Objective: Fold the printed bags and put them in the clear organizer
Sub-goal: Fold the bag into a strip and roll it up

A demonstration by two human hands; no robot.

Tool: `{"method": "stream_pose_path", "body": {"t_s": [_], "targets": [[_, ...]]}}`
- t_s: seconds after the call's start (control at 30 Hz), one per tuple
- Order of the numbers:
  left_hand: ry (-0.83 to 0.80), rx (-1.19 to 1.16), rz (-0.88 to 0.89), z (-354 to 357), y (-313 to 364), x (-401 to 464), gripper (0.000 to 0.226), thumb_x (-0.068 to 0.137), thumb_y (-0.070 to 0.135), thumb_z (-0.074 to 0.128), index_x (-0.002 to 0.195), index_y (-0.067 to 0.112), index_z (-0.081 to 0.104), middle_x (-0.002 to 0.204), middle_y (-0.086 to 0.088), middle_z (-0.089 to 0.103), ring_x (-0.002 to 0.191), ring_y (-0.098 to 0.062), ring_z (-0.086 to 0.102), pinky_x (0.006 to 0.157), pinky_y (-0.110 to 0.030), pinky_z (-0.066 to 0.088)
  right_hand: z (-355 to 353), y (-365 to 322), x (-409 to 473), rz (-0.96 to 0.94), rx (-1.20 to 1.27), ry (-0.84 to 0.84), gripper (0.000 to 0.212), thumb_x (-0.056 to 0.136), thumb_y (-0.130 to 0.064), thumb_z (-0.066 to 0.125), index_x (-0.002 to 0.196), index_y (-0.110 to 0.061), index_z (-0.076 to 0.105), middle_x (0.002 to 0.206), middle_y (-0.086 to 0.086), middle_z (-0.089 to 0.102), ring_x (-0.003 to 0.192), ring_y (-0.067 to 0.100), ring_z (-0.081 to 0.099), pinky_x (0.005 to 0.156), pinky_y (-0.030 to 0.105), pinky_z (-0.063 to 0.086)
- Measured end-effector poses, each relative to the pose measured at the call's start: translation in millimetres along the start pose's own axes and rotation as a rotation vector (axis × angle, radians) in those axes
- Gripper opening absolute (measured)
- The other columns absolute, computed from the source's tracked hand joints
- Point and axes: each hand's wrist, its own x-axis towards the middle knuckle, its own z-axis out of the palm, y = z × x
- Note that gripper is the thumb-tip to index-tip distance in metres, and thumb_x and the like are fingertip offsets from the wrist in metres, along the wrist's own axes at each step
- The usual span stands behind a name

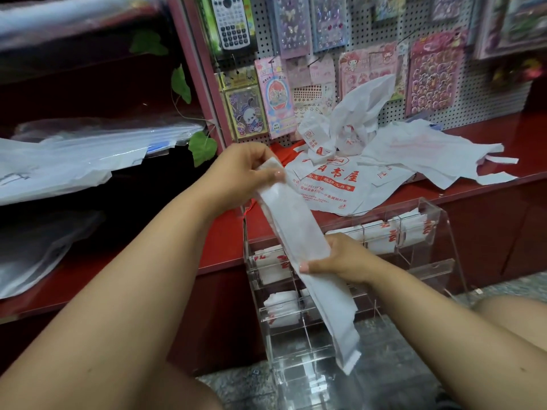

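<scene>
Left hand pinches the top end of a folded bag strip, thumb on the front, fingers curled behind; right hand grips the same strip lower down, thumb across the front, fingers wrapped round the back. Strip is white, long and narrow, held slanting from upper left to lower right, its free tail hanging below the right hand in front of the clear organizer. Organizer stands on the speckled floor against the red counter, tiered compartments; folded white bags with red print sit in the upper row at right, more in the left compartments of the rows below, lower front cells hard to tell through the glare. Unfolded printed bags lie in a loose pile on the counter behind the hands, some flat, some crumpled up. Pegboard behind with sticker packs and a calculator hanging. Clear plastic sleeves on the left shelf
</scene>
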Motion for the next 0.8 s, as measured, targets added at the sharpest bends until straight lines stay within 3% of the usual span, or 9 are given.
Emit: {"method": "stream_pose_path", "body": {"t_s": [0.1, 0.2, 0.27, 0.33, 0.37, 0.47, 0.6, 0.67, 0.8], "targets": [[0.199, -0.423, -0.142, 12.3, 2.2, 1.8, 0.024, 0.083, 0.021, 0.076, 0.104, 0.015, 0.063, 0.09, -0.007, 0.071, 0.072, -0.011, 0.069, 0.064, -0.028, 0.053, 2.1, -0.4, -0.1, 0.005, 0.145, 0.085, 0.019, 0.073, -0.005, 0.079, 0.087, -0.015, 0.071, 0.088, 0.003, 0.075, 0.078, 0.017, 0.071, 0.075, 0.029, 0.058], [0.051, -0.825, -0.367, 40.4, -10.0, -8.1, 0.073, 0.069, 0.039, 0.084, 0.128, 0.009, 0.053, 0.112, -0.007, 0.07, 0.092, -0.018, 0.072, 0.08, -0.035, 0.058, 0.5, -1.3, 2.3, 0.017, 0.256, 0.166, 0.018, 0.072, -0.004, 0.079, 0.086, -0.012, 0.072, 0.087, 0.006, 0.075, 0.078, 0.021, 0.071, 0.074, 0.031, 0.058], [-0.038, -0.819, -0.415, 63.6, -14.7, -20.8, 0.055, 0.075, 0.029, 0.082, 0.119, 0.004, 0.061, 0.101, -0.008, 0.074, 0.086, -0.022, 0.072, 0.078, -0.036, 0.059, 1.9, -2.0, 2.8, 0.014, 0.285, 0.208, 0.018, 0.07, -0.004, 0.08, 0.084, -0.011, 0.072, 0.088, 0.008, 0.075, 0.079, 0.023, 0.07, 0.079, 0.035, 0.057], [0.066, -0.737, -0.395, 77.7, -15.6, -24.5, 0.013, 0.088, 0.007, 0.068, 0.098, 0.0, 0.068, 0.08, -0.008, 0.075, 0.073, -0.024, 0.07, 0.067, -0.032, 0.061, 4.4, 0.4, 2.9, 0.026, 0.265, 0.231, 0.019, 0.069, -0.003, 0.081, 0.083, -0.012, 0.072, 0.088, 0.008, 0.074, 0.078, 0.021, 0.068, 0.08, 0.037, 0.056], [0.145, -0.687, -0.377, 78.6, -15.9, -23.0, 0.006, 0.09, 0.002, 0.064, 0.09, 0.001, 0.069, 0.075, -0.008, 0.074, 0.071, -0.025, 0.069, 0.066, -0.035, 0.06, 5.6, 2.1, 2.9, 0.037, 0.244, 0.227, 0.02, 0.069, -0.003, 0.081, 0.084, -0.012, 0.072, 0.087, 0.007, 0.074, 0.078, 0.021, 0.069, 0.081, 0.037, 0.056], [0.245, -0.616, -0.347, 68.1, -19.8, -12.4, 0.01, 0.091, 0.001, 0.062, 0.086, 0.001, 0.07, 0.082, -0.016, 0.072, 0.077, -0.029, 0.067, 0.076, -0.047, 0.058, 7.9, 10.4, 3.2, 0.118, 0.055, 0.131, 0.03, 0.069, -0.011, 0.084, 0.097, -0.01, 0.072, 0.095, 0.006, 0.074, 0.085, 0.019, 0.07, 0.081, 0.035, 0.058], [0.262, -0.546, -0.332, 58.9, -22.7, -10.3, 0.009, 0.092, 0.003, 0.062, 0.093, -0.002, 0.07, 0.096, -0.028, 0.071, 0.082, -0.035, 0.067, 0.082, -0.058, 0.054, 1.6, 12.7, -1.5, 0.229, -0.28, -0.065, 0.03, 0.075, -0.024, 0.081, 0.101, -0.017, 0.069, 0.096, -0.006, 0.071, 0.083, 0.007, 0.067, 0.068, 0.017, 0.051], [0.234, -0.527, -0.311, 60.7, -23.0, -14.2, 0.009, 0.092, 0.003, 0.063, 0.095, -0.001, 0.07, 0.095, -0.024, 0.072, 0.083, -0.034, 0.068, 0.082, -0.056, 0.056, -1.1, 7.5, -2.3, 0.155, -0.115, -0.052, 0.022, 0.078, -0.026, 0.078, 0.098, -0.021, 0.069, 0.096, -0.008, 0.072, 0.086, 0.007, 0.069, 0.071, 0.018, 0.052], [0.166, -0.609, -0.276, 68.6, -22.5, -19.1, 0.009, 0.092, 0.001, 0.061, 0.096, 0.002, 0.07, 0.091, -0.015, 0.074, 0.081, -0.027, 0.069, 0.078, -0.042, 0.059, -2.2, -5.5, 2.1, 0.013, 0.233, 0.229, 0.007, 0.085, -0.018, 0.07, 0.09, -0.013, 0.072, 0.09, 0.002, 0.075, 0.082, 0.017, 0.069, 0.071, 0.031, 0.057]]}}
